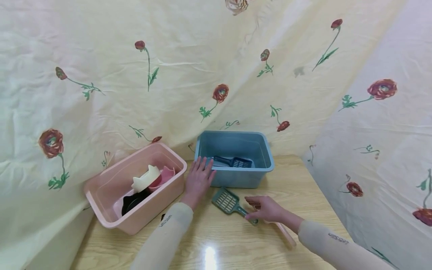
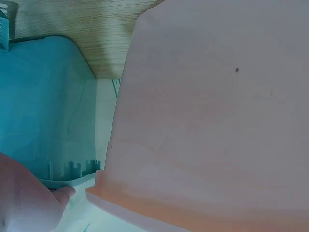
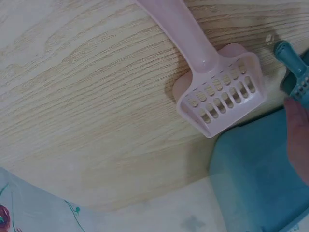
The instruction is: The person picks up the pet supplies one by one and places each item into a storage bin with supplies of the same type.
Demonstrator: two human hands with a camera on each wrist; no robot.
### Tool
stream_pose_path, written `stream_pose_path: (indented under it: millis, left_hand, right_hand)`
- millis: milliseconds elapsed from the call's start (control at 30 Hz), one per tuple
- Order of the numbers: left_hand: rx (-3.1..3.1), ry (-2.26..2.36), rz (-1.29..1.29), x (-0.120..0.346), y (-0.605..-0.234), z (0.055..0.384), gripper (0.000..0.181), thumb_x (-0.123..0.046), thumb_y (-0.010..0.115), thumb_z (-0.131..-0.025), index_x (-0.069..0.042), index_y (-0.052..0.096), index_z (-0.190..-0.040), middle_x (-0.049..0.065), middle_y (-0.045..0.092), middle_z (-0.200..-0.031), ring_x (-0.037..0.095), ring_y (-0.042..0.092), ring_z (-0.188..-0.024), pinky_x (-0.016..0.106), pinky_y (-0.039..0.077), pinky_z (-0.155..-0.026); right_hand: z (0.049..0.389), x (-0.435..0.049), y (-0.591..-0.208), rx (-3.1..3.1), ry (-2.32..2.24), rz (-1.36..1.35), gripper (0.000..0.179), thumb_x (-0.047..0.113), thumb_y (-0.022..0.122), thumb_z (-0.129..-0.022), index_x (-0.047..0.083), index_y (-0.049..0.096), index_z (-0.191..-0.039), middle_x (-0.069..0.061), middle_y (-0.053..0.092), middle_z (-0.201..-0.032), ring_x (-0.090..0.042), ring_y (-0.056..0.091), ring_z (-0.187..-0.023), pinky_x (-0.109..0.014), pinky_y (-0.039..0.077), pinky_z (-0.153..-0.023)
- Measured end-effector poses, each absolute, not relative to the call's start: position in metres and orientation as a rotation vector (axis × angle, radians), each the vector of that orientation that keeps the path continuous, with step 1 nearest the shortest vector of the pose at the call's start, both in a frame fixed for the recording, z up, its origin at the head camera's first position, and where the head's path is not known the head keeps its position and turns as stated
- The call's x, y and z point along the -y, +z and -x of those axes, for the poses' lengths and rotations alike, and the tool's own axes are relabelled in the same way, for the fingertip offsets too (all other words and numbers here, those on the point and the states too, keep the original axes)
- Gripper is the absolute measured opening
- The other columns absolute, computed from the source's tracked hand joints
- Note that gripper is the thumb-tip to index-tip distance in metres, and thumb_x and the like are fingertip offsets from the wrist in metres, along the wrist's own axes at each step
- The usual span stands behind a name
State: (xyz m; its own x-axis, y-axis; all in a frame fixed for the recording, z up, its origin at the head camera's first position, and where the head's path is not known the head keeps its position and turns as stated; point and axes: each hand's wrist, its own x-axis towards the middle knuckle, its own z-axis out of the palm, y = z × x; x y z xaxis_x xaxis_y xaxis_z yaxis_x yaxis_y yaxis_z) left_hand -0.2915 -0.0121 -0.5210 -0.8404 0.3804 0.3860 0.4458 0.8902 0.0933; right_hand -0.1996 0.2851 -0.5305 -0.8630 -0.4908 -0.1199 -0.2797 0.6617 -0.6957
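Note:
My left hand (image 1: 198, 179) rests with its fingers extended over the front left corner of a blue plastic bin (image 1: 239, 180). Inside that bin lies a dark blue slotted litter scoop (image 1: 226, 161). On the table in front of it is a teal slotted litter scoop (image 1: 233, 206), its handle toward me. My right hand (image 1: 266, 210) hovers over the handle end, fingers loosely bent and pointing left, thumb close to the handle. Partly hidden under this hand is a pink litter scoop (image 1: 286, 235), whose slotted head and handle (image 3: 198, 48) show fully in the right wrist view.
To the left, a pink plastic bin (image 1: 152, 206) holds several cat-ear-shaped items: a white one (image 1: 146, 178), a pink one (image 1: 167, 175) and black ones (image 1: 135, 200). A flowered cloth (image 1: 175, 93) hangs behind the wooden table (image 1: 236, 247). Both bins stand near it.

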Motion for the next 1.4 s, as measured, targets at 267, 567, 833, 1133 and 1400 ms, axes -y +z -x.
stream_pose_path:
  millis: [267, 567, 833, 1133, 1400]
  left_hand:
    - [2.689, -0.254, 0.611, 0.013, -0.522, 0.293, 0.053, -0.044, 0.051, -0.113, -0.018, 0.054, -0.158, 0.015, 0.054, -0.160, 0.035, 0.042, -0.155, 0.049, 0.032, -0.129]
    - [2.687, -0.181, 0.610, 0.011, -0.521, 0.292, 0.052, -0.045, 0.051, -0.113, -0.019, 0.054, -0.159, 0.014, 0.055, -0.159, 0.035, 0.044, -0.153, 0.048, 0.034, -0.127]
    - [2.677, -0.186, 0.604, 0.011, -0.520, 0.292, 0.052, -0.045, 0.051, -0.113, -0.019, 0.055, -0.158, 0.014, 0.056, -0.159, 0.034, 0.044, -0.153, 0.048, 0.034, -0.128]
    - [2.667, -0.177, 0.614, 0.012, -0.521, 0.293, 0.053, -0.046, 0.050, -0.113, -0.019, 0.055, -0.158, 0.013, 0.054, -0.160, 0.034, 0.044, -0.154, 0.048, 0.034, -0.127]
    - [2.719, -0.181, 0.604, 0.012, -0.521, 0.293, 0.054, -0.047, 0.049, -0.113, -0.021, 0.051, -0.161, 0.013, 0.052, -0.162, 0.033, 0.040, -0.156, 0.047, 0.030, -0.129]
  right_hand:
    - [0.220, -0.288, -0.543, -2.398, -1.064, 0.486, 0.070, 0.025, 0.088, -0.091, -0.015, 0.059, -0.141, -0.029, 0.069, -0.136, -0.041, 0.070, -0.123, -0.047, 0.059, -0.102]
    - [0.235, -0.288, -0.561, -2.336, -1.049, 0.381, 0.057, 0.021, 0.086, -0.093, -0.010, 0.066, -0.135, -0.019, 0.076, -0.126, -0.032, 0.073, -0.119, -0.047, 0.059, -0.103]
    - [0.240, -0.286, -0.565, -2.341, -1.031, 0.344, 0.046, 0.024, 0.087, -0.092, -0.002, 0.074, -0.127, -0.009, 0.081, -0.113, -0.017, 0.075, -0.104, -0.042, 0.061, -0.099]
    - [0.239, -0.279, -0.568, -2.336, -1.048, 0.353, 0.037, 0.018, 0.088, -0.091, 0.000, 0.076, -0.121, -0.006, 0.082, -0.106, -0.013, 0.075, -0.098, -0.029, 0.060, -0.092]
    - [0.238, -0.276, -0.568, -2.348, -1.051, 0.363, 0.026, 0.012, 0.085, -0.092, 0.000, 0.078, -0.114, -0.004, 0.081, -0.098, -0.010, 0.073, -0.090, -0.024, 0.058, -0.083]
